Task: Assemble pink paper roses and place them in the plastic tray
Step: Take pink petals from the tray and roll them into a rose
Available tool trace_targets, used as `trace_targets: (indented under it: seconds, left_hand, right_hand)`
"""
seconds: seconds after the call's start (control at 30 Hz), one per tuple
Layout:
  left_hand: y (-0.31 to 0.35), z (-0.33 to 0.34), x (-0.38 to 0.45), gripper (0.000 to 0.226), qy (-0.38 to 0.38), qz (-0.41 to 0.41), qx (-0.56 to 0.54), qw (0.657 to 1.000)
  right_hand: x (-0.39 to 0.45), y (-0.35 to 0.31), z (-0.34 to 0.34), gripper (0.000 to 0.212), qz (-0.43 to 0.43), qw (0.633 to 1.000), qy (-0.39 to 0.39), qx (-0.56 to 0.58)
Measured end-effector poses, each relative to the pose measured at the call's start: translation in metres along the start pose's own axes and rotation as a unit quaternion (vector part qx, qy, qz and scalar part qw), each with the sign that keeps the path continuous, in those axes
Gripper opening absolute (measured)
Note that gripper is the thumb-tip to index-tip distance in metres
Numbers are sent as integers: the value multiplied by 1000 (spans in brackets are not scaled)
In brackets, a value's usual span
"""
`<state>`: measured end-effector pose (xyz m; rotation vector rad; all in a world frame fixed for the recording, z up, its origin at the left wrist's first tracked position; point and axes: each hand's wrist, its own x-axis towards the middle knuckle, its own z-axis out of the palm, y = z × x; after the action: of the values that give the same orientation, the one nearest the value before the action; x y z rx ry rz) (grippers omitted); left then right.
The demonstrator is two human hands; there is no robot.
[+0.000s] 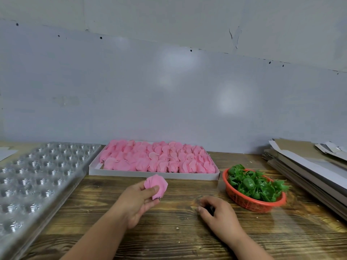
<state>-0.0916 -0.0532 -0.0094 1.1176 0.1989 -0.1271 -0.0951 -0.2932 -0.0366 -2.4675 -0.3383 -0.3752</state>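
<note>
Nearest, the right hand (pixel 218 212) curls loosely on the wooden table (pixel 178 231); whether it holds anything, I cannot tell. Left hand (pixel 139 200) pinches a pink rose (pixel 156 185) before the white box (pixel 154 174), bloom pointing away, base down-right.

A dark wood-grain counter (pixel 180 239) runs across the lower half of the view. Behind it, at twelve o'clock, rises a pale grey wall (pixel 169 81) marked with small dark holes and a crack at one o'clock. At three o'clock, a stack of flat cardboard sheets (pixel 308 166) lies on the counter's edge, grey and brown.
</note>
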Motion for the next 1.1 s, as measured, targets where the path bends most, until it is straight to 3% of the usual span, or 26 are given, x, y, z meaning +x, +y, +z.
trace_targets:
  seconds: [0.4, 0.63, 0.83, 1.1]
  left_hand:
    - [-11, -10, 0, 30, -30, -2, 71, 997]
    - [-15, 3, -5, 22, -72, -1, -2, 997]
    - [-17, 5, -7, 20, -93, 10, -55, 994]
    - [-21, 11, -10, 37, -137, 15, -45, 990]
  right_hand:
    - [2, -10, -8, 9, 20, 1000, 10, 18]
    - [-3, -68, 6, 37, -31, 976, -2, 214]
    - [-8, -88, 35, 33, -6, 955, 59, 290]
    - [-6, -78, 39, 38, -19, 958, 108, 266]
